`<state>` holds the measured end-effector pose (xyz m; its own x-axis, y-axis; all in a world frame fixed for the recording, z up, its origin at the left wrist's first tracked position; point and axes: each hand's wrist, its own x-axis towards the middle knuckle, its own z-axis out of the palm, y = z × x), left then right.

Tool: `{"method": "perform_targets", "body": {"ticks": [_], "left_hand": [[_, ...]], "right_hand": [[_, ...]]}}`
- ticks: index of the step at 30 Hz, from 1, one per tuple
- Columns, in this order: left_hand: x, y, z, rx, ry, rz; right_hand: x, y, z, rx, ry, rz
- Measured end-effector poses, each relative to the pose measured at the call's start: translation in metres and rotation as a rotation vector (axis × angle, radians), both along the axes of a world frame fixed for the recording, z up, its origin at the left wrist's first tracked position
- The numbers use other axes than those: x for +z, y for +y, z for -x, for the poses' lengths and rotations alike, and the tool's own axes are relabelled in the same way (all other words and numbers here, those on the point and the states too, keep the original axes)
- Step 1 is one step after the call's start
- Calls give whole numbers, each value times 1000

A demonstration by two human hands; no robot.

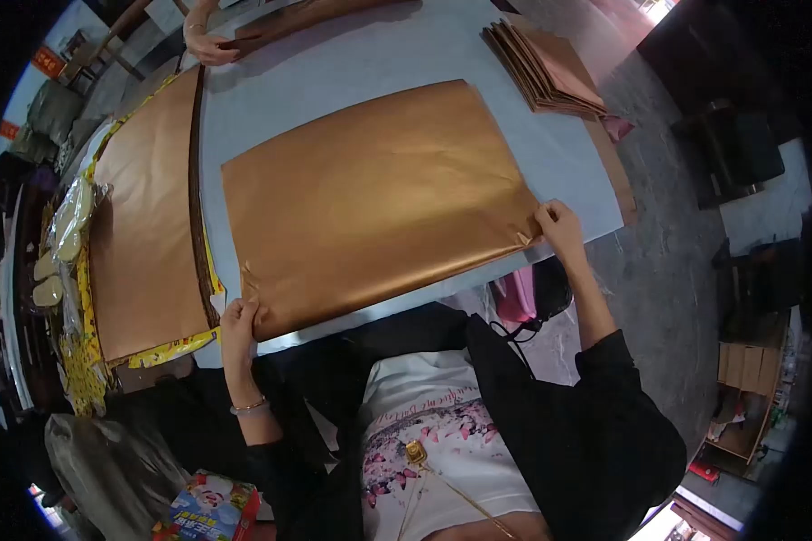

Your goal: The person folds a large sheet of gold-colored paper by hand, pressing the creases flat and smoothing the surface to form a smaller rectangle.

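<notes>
A large sheet of bronze-gold paper (379, 180) lies across the pale table top in front of me, its near edge curling up along the table's front. My left hand (239, 318) pinches the sheet's near left corner, where the paper creases. At the near right corner, my right hand (558, 225) grips the sheet between thumb and curled fingers, and small folds show beside it. Just left of the sheet lies a stack of similar brown-gold sheets (149, 216) on yellow patterned wrapping.
A stack of folded brown paper pieces (550, 68) sits at the table's far right. Across the table another person's hand (209, 45) touches a long brown paper strip (316, 22). Plastic-wrapped items (68, 221) lie at the left; a pink and black bag (528, 293) is below the front edge.
</notes>
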<state>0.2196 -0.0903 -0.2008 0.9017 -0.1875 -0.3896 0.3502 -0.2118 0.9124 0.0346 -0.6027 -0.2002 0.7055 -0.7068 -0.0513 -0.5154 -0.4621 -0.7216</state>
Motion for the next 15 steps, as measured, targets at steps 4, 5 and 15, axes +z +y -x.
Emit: {"method": "perform_targets", "body": {"ticks": [4,5,15], "left_hand": [[23,-16,9,-1,-53,-211],[16,-10,7,-60,-155,-361],[7,-13,17,-27,-319,-410]], "right_hand": [[1,10,8,32,54,253],[4,14,11,23,64,156],[-1,18,15,-69,120,113]]}}
